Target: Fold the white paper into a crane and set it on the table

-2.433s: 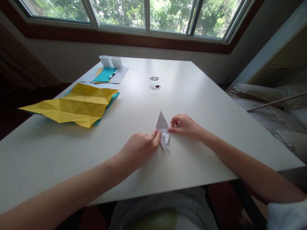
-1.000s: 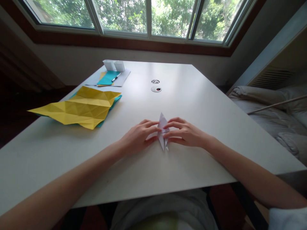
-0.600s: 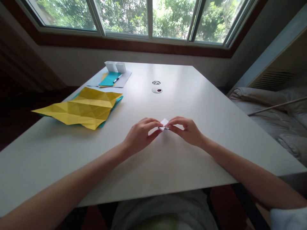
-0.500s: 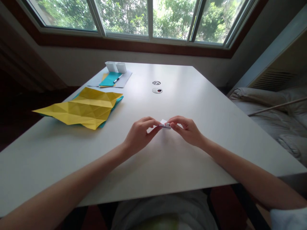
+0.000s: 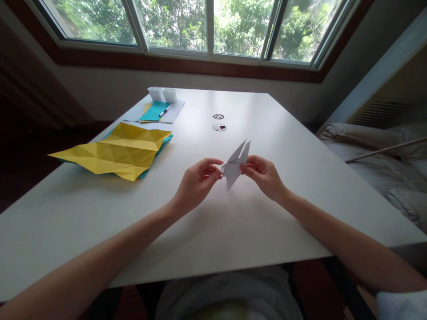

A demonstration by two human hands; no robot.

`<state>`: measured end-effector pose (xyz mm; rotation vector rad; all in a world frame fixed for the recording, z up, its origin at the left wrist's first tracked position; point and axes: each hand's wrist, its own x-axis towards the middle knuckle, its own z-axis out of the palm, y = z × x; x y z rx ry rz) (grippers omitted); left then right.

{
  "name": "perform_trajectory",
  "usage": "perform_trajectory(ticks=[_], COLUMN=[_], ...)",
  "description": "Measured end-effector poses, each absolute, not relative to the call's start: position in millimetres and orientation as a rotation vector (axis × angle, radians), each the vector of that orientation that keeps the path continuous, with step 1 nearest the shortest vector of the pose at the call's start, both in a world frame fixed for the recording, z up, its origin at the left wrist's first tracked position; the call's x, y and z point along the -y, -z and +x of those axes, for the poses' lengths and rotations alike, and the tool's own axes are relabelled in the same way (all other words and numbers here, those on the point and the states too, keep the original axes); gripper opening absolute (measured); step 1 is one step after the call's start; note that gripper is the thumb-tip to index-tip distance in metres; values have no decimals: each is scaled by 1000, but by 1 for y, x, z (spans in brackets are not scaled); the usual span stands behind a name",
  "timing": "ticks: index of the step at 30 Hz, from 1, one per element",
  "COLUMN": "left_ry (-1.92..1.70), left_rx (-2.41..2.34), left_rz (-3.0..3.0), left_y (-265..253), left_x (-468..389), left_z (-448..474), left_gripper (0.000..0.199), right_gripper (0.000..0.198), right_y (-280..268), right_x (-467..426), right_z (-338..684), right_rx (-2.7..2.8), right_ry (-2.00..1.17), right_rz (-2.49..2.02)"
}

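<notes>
A small folded white paper figure with pointed flaps is held up over the table in front of me. Two narrow points rise at its upper right and one points down. My right hand pinches its right side between thumb and fingers. On the other side, my left hand has its fingers curved and its index finger apart from the thumb, close to the figure's left tip. Whether those fingertips touch the paper is hard to tell.
A creased yellow paper sheet lies over a teal one on the white table at left. Farther back are smaller teal paper, a pen and two white boxlike objects. Two round table inserts sit mid-table.
The white paper figure has turned from a flat, edge-on pose to tilted, showing its pointed flaps. My left fingers have drawn back from their hold, while my right hand keeps its grip.
</notes>
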<state>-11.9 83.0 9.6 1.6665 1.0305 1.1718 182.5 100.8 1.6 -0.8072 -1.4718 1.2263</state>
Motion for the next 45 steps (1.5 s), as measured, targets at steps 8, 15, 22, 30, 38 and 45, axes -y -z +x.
perform_trajectory(ticks=[8,15,22,30,38,45], left_ry=[-1101,-1117,-1234,-1160,-1134,-982], left_rx=[-1026,-1034,-1010,-1083,-1036,-1070], left_rz=[1707,1739,1709,1712,1742,1537], left_y=[-10,-4,-2,-4,-2,-2], left_x=[-81,-81,-83,-80,-79,-82], left_z=[-13,-14,-14,-15,-12,-13], left_gripper=[28,22,22,40,40,50], right_gripper=[14,17,36,13,10,10], right_y=[1,1,1,-2,-1,2], right_x=[-102,-100,-101,-101,-101,-100], right_z=[187,187,194,195,192,194], right_rx=[1572,1679,1785,2116,2082,2113], right_ry=[-1283,-1322,-1286,-980,-898,-800], right_rz=[-798,-782,-787,-1051,-1014,-1052])
